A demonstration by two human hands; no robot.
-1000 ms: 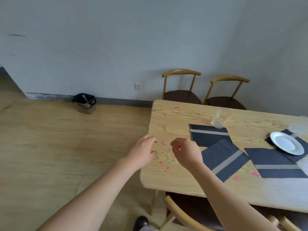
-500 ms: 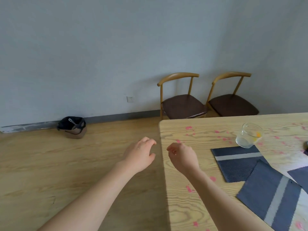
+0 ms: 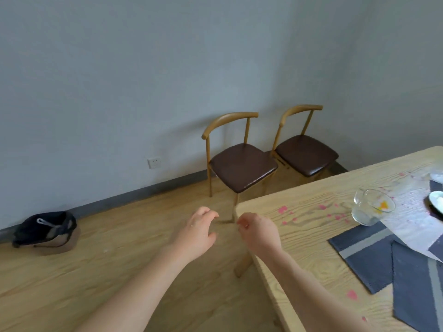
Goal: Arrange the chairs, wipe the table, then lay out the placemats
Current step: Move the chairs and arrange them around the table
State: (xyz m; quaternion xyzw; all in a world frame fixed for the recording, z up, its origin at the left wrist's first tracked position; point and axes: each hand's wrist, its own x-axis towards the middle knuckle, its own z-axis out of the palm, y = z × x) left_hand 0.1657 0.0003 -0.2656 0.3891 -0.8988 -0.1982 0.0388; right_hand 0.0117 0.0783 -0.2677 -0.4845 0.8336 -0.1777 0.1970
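Two wooden chairs with brown seats stand against the far wall: the nearer chair [image 3: 242,167] and a second chair [image 3: 305,153] to its right. The light wooden table [image 3: 309,238] fills the right side, spotted with pink stains. Dark blue placemats [image 3: 366,254] with grey stripes lie askew on it. My left hand [image 3: 199,232] hangs over the floor beside the table corner, fingers loosely curled, holding nothing. My right hand [image 3: 259,232] hovers at the table's corner, fingers loosely curled and empty.
A clear glass cup [image 3: 370,209] with orange residue stands on the table, with a white plate [image 3: 436,200] at the right edge. A small bin with a black liner [image 3: 46,232] sits by the wall at the left. Open wooden floor lies between me and the chairs.
My view has swung left and moved closer to the chairs at the wall. Both hands stayed out in front, now at the table's corner instead of over its top.
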